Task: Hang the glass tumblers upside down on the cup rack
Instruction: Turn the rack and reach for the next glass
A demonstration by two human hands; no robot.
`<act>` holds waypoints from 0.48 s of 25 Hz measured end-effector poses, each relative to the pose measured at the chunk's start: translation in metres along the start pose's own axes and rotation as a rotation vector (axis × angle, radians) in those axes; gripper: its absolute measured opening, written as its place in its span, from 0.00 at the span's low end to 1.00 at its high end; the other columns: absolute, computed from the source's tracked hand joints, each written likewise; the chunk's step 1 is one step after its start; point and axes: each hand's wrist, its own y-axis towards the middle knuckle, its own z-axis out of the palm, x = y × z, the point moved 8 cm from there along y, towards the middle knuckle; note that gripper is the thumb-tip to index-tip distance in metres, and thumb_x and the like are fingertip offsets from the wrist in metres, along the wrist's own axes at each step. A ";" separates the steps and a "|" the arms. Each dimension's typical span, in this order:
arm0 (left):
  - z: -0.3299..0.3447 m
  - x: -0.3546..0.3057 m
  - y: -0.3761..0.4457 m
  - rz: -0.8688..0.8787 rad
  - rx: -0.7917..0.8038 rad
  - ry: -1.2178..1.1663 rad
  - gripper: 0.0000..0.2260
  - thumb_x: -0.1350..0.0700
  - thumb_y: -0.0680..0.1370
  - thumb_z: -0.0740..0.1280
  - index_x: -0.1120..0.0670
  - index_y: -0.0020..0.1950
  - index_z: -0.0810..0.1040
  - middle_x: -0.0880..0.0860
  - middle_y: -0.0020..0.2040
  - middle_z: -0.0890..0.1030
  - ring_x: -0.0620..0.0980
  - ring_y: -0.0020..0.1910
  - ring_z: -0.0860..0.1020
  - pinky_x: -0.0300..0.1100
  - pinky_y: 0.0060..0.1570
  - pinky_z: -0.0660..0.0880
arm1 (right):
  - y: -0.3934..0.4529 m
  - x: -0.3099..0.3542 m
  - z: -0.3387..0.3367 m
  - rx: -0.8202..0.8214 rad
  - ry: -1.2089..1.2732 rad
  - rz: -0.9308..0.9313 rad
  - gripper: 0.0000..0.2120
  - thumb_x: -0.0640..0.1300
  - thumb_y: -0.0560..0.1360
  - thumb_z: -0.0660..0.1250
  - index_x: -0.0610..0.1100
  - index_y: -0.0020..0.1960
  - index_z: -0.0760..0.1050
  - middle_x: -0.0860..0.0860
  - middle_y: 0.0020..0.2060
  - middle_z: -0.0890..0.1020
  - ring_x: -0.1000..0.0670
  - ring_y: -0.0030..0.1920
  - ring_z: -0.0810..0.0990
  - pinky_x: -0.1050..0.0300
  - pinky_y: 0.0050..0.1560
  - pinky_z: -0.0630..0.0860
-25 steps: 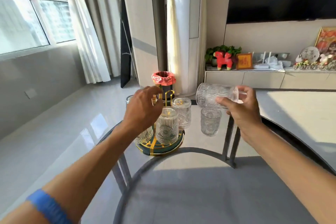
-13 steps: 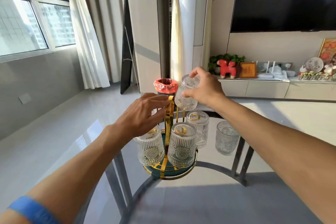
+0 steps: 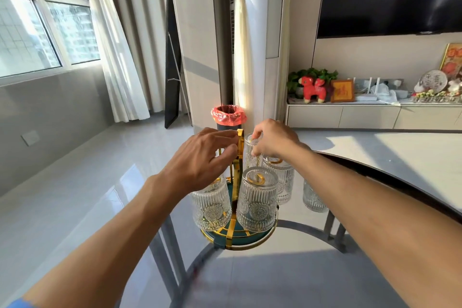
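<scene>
Right hand is gripping an inverted tumbler over a rear peg, left hand is steadying the rack handle; best lowering straight, avoiding neighbouring glasses.

Round glass tabletop on a grey metal frame, floor visible through it. Directly on the glass: cup rack with a gold-rimmed teal base, standing near the far edge, and one loose glass tumbler set just right of the rack, apart from it and partly hidden behind a forearm. Nearer part of the glass bare, in shadow; far part sunlit
</scene>
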 end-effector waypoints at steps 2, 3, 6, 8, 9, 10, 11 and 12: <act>0.001 -0.002 -0.002 -0.027 0.025 -0.008 0.24 0.42 0.78 0.52 0.50 0.67 0.76 0.46 0.70 0.74 0.47 0.68 0.70 0.49 0.63 0.68 | -0.004 -0.005 -0.001 0.078 0.088 -0.009 0.12 0.51 0.68 0.73 0.53 0.51 0.82 0.51 0.49 0.82 0.48 0.47 0.79 0.55 0.43 0.74; 0.003 -0.005 -0.003 -0.044 0.047 0.022 0.23 0.43 0.79 0.53 0.51 0.68 0.75 0.47 0.72 0.72 0.49 0.70 0.69 0.51 0.65 0.68 | -0.010 -0.009 -0.004 0.095 0.145 -0.021 0.14 0.54 0.71 0.70 0.52 0.54 0.82 0.50 0.52 0.82 0.47 0.51 0.79 0.53 0.49 0.76; 0.006 -0.024 -0.012 -0.068 0.038 0.234 0.23 0.47 0.78 0.60 0.51 0.73 0.68 0.51 0.76 0.66 0.54 0.74 0.63 0.54 0.71 0.62 | -0.047 -0.045 -0.031 -0.178 0.253 -0.014 0.15 0.50 0.75 0.64 0.47 0.58 0.79 0.47 0.58 0.82 0.45 0.57 0.79 0.55 0.53 0.73; 0.013 -0.059 -0.033 -0.014 -0.123 0.192 0.23 0.48 0.77 0.62 0.51 0.72 0.69 0.51 0.74 0.69 0.52 0.72 0.66 0.47 0.70 0.62 | -0.089 -0.099 -0.037 -0.384 0.343 0.121 0.15 0.46 0.75 0.64 0.45 0.60 0.77 0.46 0.60 0.81 0.43 0.58 0.78 0.55 0.53 0.71; 0.027 -0.079 -0.048 0.010 -0.173 0.103 0.23 0.49 0.76 0.61 0.51 0.71 0.70 0.50 0.72 0.72 0.49 0.70 0.69 0.42 0.68 0.62 | -0.112 -0.129 -0.031 -0.430 0.399 0.223 0.17 0.45 0.74 0.65 0.45 0.61 0.76 0.46 0.61 0.80 0.43 0.58 0.77 0.54 0.54 0.71; 0.048 -0.096 -0.062 0.005 -0.147 -0.003 0.23 0.49 0.76 0.61 0.50 0.71 0.71 0.49 0.70 0.74 0.47 0.68 0.70 0.37 0.66 0.62 | -0.132 -0.156 -0.021 -0.436 0.453 0.325 0.19 0.45 0.73 0.67 0.44 0.63 0.74 0.45 0.62 0.79 0.43 0.59 0.77 0.52 0.56 0.71; 0.078 -0.107 -0.073 -0.031 -0.042 -0.105 0.24 0.48 0.75 0.62 0.49 0.71 0.70 0.48 0.70 0.74 0.46 0.68 0.70 0.34 0.65 0.61 | -0.148 -0.176 -0.009 -0.415 0.498 0.410 0.22 0.45 0.72 0.68 0.44 0.65 0.72 0.45 0.63 0.78 0.43 0.60 0.76 0.51 0.58 0.71; 0.114 -0.113 -0.085 -0.086 0.095 -0.172 0.25 0.47 0.75 0.62 0.48 0.72 0.69 0.48 0.72 0.72 0.46 0.70 0.69 0.34 0.66 0.61 | -0.159 -0.189 0.003 -0.377 0.525 0.464 0.25 0.46 0.71 0.70 0.45 0.66 0.71 0.46 0.64 0.77 0.43 0.61 0.76 0.50 0.60 0.72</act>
